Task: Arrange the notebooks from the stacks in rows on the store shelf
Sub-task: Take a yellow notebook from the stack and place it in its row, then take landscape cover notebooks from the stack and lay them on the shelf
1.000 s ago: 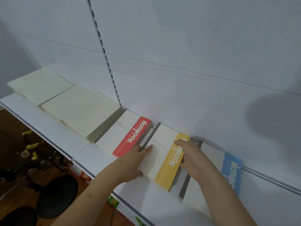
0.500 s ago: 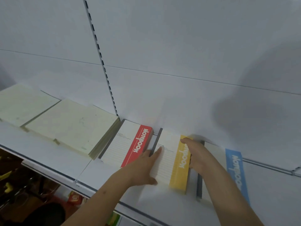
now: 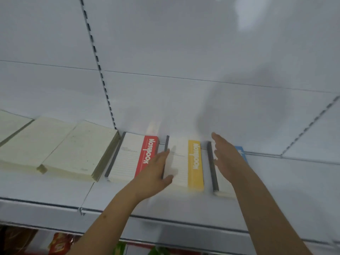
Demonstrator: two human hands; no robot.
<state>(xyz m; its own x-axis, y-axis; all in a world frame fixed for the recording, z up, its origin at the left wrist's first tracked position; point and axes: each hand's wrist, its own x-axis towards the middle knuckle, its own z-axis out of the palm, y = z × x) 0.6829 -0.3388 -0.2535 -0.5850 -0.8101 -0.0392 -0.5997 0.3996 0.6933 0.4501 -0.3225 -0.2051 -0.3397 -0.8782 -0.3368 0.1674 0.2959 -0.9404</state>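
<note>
Both hands, left hand [image 3: 156, 173] and right hand [image 3: 225, 157], are lying open beside the yellow notebook [image 3: 185, 162]; a careless nudge is risking skewing it.

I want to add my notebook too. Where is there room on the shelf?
Free: the bare shelf right of the blue notebook, and the front strip before the row. Crowded: from the cream stacks to the red notebook and yellow notebook.

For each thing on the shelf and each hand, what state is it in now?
Red notebook: flat, closed.
Yellow notebook: flat, closed.
Blue notebook: flat, mostly hidden.
Cream stacks: flat, side by side.
Left hand: open, on yellow notebook's left edge.
Right hand: open, over blue notebook.
</note>
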